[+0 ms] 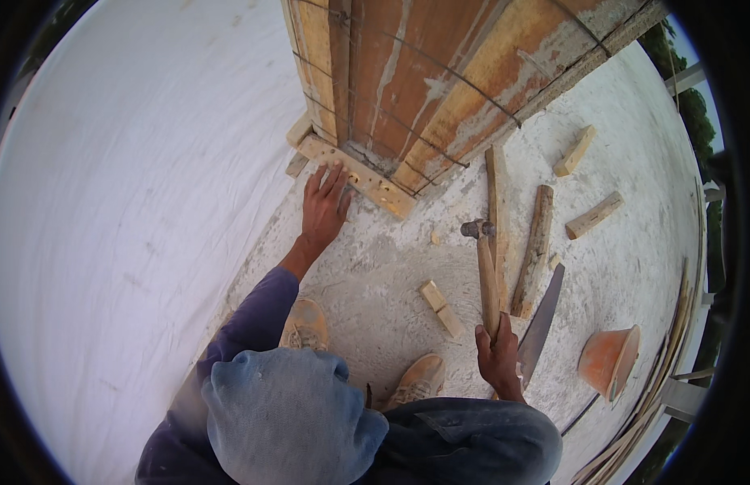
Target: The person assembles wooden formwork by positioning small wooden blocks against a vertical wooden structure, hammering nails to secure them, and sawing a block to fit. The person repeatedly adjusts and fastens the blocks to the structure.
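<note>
A person in a hooded top stands on a rough, pale floor [367, 271]. The left hand [325, 212] reaches forward, its grip open, fingertips resting on a short wooden board [383, 196] that lies across the foot of an upright wooden form [415, 73] strung with wires; the light touch seems meant to steady it. The right hand [498, 356] is closed around a hammer [487, 279], low on the handle, head pointing away, likely for an easy swing. A handsaw [545, 315] and orange bucket [605, 362] sit at the right, seemingly within reach. I can read no labels or writing anywhere.
</note>
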`<state>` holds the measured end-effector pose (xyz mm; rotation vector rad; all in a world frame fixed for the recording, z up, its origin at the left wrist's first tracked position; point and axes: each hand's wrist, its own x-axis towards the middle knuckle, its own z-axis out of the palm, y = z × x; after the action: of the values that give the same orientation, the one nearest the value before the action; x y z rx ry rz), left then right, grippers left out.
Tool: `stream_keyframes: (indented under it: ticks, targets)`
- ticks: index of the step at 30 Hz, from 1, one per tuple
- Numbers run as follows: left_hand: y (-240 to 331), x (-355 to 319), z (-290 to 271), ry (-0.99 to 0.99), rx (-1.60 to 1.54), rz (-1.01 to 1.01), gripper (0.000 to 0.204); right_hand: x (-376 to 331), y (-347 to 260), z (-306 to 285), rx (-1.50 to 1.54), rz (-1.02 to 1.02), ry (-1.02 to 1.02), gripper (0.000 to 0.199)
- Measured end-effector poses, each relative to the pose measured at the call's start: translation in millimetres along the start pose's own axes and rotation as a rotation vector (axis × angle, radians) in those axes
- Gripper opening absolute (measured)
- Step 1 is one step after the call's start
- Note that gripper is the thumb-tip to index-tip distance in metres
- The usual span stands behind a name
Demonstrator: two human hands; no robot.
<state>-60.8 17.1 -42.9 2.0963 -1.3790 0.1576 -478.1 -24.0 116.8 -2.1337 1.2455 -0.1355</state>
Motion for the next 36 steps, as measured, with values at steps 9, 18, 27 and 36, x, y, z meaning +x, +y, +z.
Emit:
stream_keyframes:
  ticks: [9,18,27,36]
  targets:
    - [-15,6,1,0.022,0.162,0.109,0.048,65,-102,-4,0.409,-0.518,0.205,0.038]
    - [-15,10,4,0.113,0.185,0.122,0.044,95,-103,35,-0.005,-0.122,-0.213,0.032]
    - [-19,4,8,0.076,0.167,0.088,0.044,95,-117,0,0.905,-0.670,0.438,0.038]
    - [-16,-1,10,0.018,0.050,0.047,0.040,99,-88,30,-0.004,-0.169,-0.056,0.031]
